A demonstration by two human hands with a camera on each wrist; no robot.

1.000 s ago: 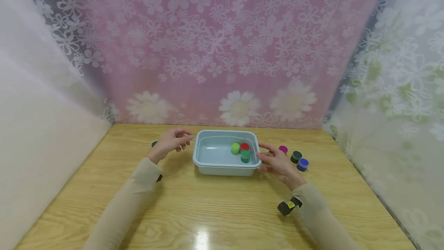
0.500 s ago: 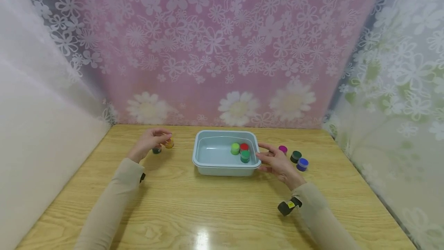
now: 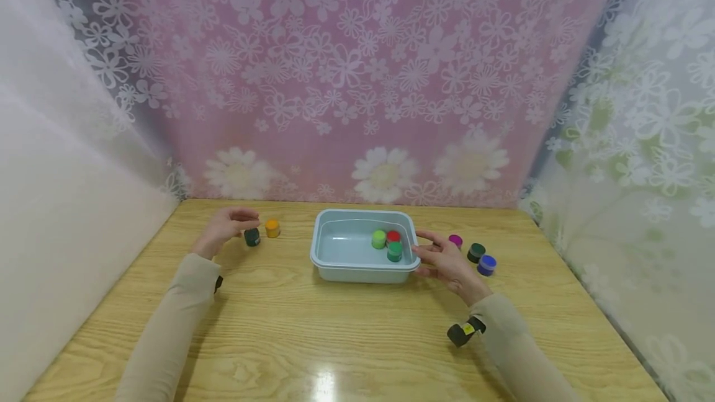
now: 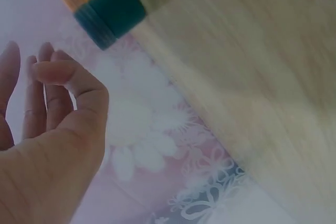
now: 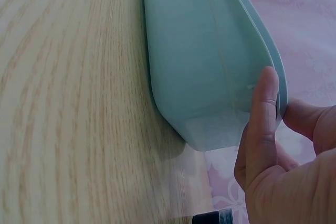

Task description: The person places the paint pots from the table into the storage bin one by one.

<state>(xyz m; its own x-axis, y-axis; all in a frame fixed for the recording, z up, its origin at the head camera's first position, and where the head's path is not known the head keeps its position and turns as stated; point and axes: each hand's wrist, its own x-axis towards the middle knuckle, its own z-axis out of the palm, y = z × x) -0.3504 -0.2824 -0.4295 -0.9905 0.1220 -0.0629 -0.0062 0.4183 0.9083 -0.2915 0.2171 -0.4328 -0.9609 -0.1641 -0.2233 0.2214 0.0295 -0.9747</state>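
Note:
A pale blue plastic tub stands on the table, holding a light green paint pot, a red one and a green pot at its right end. My right hand pinches the tub's right rim, thumb over the edge and fingers along the outer wall in the right wrist view. To the left, my left hand hovers by a dark green pot, its fingers loosely bent with nothing between them. An orange pot stands just right of that one. In the left wrist view, the fingers are apart from both pots.
Right of my right hand stand a purple pot, a black-green pot and a blue pot. Floral curtains border the wooden table at the back and right; a pale wall-like sheet rises at the left.
My left hand has moved left from near the tub, past the orange pot, which is now uncovered, to the dark green pot. The right hand and the tub have stayed put.

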